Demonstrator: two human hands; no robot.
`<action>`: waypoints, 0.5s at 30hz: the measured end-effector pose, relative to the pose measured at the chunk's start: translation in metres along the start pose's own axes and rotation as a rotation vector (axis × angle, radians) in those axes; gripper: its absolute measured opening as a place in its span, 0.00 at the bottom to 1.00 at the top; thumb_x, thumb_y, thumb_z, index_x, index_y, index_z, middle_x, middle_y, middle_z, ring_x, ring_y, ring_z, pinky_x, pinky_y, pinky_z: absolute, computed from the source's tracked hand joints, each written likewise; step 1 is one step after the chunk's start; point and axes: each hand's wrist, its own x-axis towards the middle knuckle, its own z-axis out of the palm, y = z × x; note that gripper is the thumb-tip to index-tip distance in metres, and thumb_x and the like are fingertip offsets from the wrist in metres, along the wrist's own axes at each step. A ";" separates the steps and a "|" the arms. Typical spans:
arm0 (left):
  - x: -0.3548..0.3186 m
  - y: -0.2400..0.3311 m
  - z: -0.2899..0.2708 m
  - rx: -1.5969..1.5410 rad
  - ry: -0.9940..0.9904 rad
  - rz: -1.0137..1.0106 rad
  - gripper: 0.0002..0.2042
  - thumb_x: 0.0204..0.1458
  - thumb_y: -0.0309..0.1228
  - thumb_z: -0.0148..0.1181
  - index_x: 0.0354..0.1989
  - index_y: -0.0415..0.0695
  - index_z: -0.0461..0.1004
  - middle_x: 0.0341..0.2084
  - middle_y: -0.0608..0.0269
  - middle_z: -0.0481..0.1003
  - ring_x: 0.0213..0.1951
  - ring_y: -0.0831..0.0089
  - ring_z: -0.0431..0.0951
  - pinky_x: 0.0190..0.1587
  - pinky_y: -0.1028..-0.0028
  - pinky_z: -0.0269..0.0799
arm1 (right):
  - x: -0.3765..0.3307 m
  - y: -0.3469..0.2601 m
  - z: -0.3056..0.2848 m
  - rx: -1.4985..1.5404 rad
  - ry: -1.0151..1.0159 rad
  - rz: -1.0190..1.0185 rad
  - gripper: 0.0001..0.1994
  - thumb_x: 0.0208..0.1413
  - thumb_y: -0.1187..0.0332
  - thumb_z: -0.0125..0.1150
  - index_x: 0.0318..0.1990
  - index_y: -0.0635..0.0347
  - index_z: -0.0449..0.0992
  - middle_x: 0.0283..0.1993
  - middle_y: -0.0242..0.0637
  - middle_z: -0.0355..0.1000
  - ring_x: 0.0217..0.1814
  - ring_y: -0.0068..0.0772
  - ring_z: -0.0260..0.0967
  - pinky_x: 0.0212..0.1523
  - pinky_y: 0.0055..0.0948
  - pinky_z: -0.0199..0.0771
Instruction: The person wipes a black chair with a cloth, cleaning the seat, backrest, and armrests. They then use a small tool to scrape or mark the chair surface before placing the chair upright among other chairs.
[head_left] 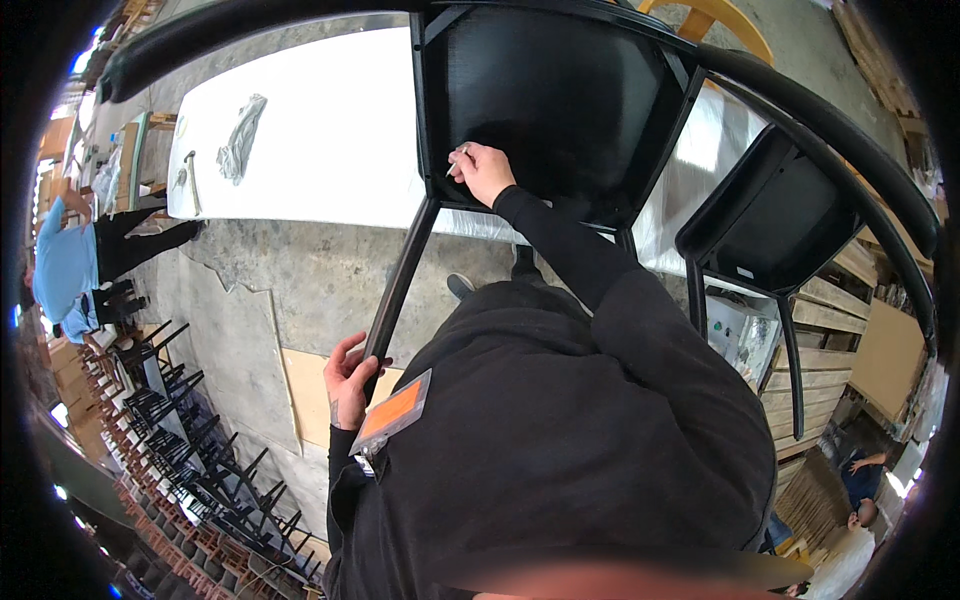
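Observation:
A black chair lies turned over on the white-covered table, the underside of its seat facing me. My left hand has its thumb and fingers around the lower end of one chair leg, close to my body. At the seat frame's near left corner, where that leg joins, my right hand is closed in a pinch. A small, pale, thin piece shows between its fingertips, too small to name. Curved black tubing of the chair reaches out to the left.
To the right lies a second overturned black chair. A crumpled clear plastic bag and a hammer-like tool rest on the table's left part. Stacked chairs fill the lower left. A person in blue stands at left; more people are at lower right.

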 end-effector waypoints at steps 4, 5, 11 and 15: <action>-0.001 -0.001 0.001 0.005 0.028 0.011 0.23 0.50 0.18 0.56 0.57 0.35 0.66 0.36 0.52 0.79 0.36 0.65 0.82 0.40 0.72 0.75 | 0.002 0.001 0.002 -0.139 0.041 -0.169 0.12 0.62 0.65 0.54 0.37 0.65 0.79 0.25 0.40 0.78 0.26 0.30 0.78 0.30 0.28 0.77; -0.001 -0.001 0.001 0.002 0.041 0.011 0.23 0.49 0.18 0.57 0.57 0.35 0.66 0.36 0.52 0.78 0.36 0.65 0.81 0.40 0.72 0.75 | 0.003 0.002 0.001 -0.042 0.025 -0.105 0.12 0.62 0.65 0.54 0.37 0.66 0.78 0.25 0.40 0.78 0.26 0.30 0.78 0.30 0.28 0.77; -0.001 -0.004 0.000 -0.024 0.056 0.049 0.24 0.48 0.18 0.59 0.57 0.35 0.67 0.37 0.52 0.78 0.37 0.65 0.81 0.41 0.72 0.76 | -0.005 0.014 -0.011 0.272 0.170 0.197 0.14 0.64 0.66 0.51 0.33 0.68 0.76 0.24 0.39 0.77 0.22 0.28 0.76 0.26 0.26 0.76; -0.001 -0.005 0.000 -0.052 0.076 0.059 0.21 0.50 0.18 0.58 0.55 0.36 0.69 0.37 0.54 0.78 0.36 0.67 0.81 0.41 0.73 0.76 | -0.019 0.022 -0.008 0.549 0.306 0.351 0.12 0.66 0.65 0.50 0.37 0.63 0.75 0.30 0.39 0.78 0.28 0.29 0.78 0.27 0.24 0.77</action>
